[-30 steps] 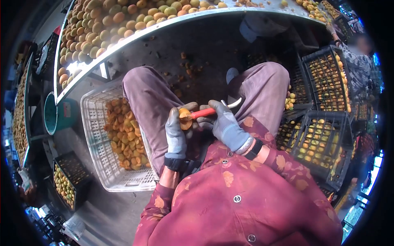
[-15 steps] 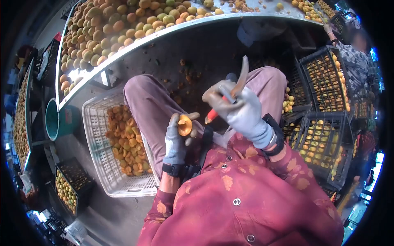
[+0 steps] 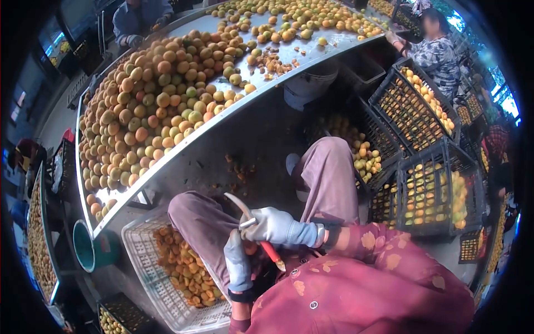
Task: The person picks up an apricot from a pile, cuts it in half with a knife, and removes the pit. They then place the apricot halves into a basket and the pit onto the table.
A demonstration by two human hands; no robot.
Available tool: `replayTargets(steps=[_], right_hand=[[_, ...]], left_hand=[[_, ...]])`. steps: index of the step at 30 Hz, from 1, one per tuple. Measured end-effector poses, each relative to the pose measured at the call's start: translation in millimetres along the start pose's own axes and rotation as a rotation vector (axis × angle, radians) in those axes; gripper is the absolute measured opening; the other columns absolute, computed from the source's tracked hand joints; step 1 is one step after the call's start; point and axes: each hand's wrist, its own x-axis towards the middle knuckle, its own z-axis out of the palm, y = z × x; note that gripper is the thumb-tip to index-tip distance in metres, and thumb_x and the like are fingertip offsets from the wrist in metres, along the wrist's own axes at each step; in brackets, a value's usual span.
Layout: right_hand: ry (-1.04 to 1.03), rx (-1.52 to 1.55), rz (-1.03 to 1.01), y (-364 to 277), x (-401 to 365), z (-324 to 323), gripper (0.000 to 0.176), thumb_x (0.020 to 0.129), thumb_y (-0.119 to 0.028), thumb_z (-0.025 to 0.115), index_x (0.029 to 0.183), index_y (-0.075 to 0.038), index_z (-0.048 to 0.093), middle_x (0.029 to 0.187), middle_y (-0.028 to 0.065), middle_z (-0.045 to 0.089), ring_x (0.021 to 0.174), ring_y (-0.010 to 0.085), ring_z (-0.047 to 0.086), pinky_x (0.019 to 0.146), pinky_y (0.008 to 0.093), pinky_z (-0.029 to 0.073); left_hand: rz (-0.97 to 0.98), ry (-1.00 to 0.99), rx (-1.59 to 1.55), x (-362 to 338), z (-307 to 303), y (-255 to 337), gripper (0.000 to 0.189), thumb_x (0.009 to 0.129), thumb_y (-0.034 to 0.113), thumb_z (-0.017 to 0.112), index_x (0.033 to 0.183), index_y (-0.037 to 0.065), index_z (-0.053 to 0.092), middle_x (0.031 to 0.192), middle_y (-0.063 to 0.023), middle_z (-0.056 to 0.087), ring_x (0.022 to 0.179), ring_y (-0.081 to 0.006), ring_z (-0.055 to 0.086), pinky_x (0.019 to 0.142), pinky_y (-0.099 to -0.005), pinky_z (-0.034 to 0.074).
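Note:
My right hand [image 3: 281, 226], in a white and grey glove, is closed around a red-handled cutting tool [image 3: 271, 253] with a curved metal blade pointing up and away. Close against it on the left is my gloved left hand [image 3: 238, 264], its fingers curled around an apricot [image 3: 251, 247] that shows only in part between the hands. Both hands are over my lap. To the left of my leg, a white plastic basket [image 3: 146, 278] holds many cut apricot pieces [image 3: 186, 273].
A metal-topped table [image 3: 208, 25] in front is heaped with whole apricots [image 3: 161, 100]. Black crates of fruit [image 3: 428, 192] are stacked on the right. A green bucket [image 3: 83, 247] stands left. People sit across the table [image 3: 142, 16] and at its far right [image 3: 436, 61].
My hands have come together; before, they were apart, with an opened apricot showing in my left hand. The tool has lowered toward the left hand. The view has tilted up, showing more of the table.

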Motion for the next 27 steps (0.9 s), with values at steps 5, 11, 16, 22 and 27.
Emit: replayTargets(steps=[5,11,16,22,27], right_hand=[[0.138,0.940,0.472,17,24,-31,0.023,0.091,-0.019,0.061,0.093,0.003,0.068,0.068,0.0061,0.064,0.064,0.0128,0.061,0.065,0.0251,0.049],[0.535,0.652,0.220,62,103,-150,0.023,0.094,-0.021,0.061,0.092,0.000,0.069,0.068,0.0052,0.065,0.058,0.0104,0.060,0.053,0.0229,0.047],[0.678,0.829,0.165,91,156,-233,0.025,0.096,-0.032,0.060,0.097,-0.008,0.066,0.083,0.0064,0.072,0.049,0.0072,0.052,0.044,0.0205,0.041],[0.667,0.763,0.373,105,77,-212,0.034,0.099,-0.032,0.053,0.109,-0.004,0.067,0.073,0.0033,0.067,0.040,0.0011,0.041,0.039,0.0155,0.033],[0.522,0.607,0.373,77,12,-198,0.040,0.098,-0.034,0.051,0.114,0.000,0.066,0.060,-0.0030,0.054,0.046,0.0012,0.043,0.044,0.0164,0.033]], left_hand=[[0.022,0.040,0.194,-22,8,71,0.045,0.103,0.037,0.043,0.112,-0.001,0.064,0.104,-0.0056,0.066,0.090,-0.0118,0.058,0.083,-0.0261,0.045],[0.220,0.633,0.523,-8,-130,66,0.045,0.101,0.031,0.045,0.134,0.001,0.052,0.110,-0.0092,0.065,0.064,-0.0104,0.060,0.052,-0.0216,0.046],[-0.211,0.824,0.383,7,-233,-10,0.061,0.091,0.024,0.060,0.143,0.001,0.037,0.095,-0.0142,0.063,0.061,-0.0166,0.062,0.046,-0.0272,0.048],[-0.203,0.805,0.594,18,-248,-32,0.050,0.090,0.022,0.057,0.130,-0.007,0.051,0.103,-0.0170,0.066,0.063,-0.0203,0.065,0.054,-0.0314,0.055],[0.132,0.711,0.836,60,-158,83,0.037,0.093,0.024,0.056,0.123,0.003,0.063,0.099,-0.0121,0.069,0.070,-0.0121,0.063,0.063,-0.0270,0.051]])
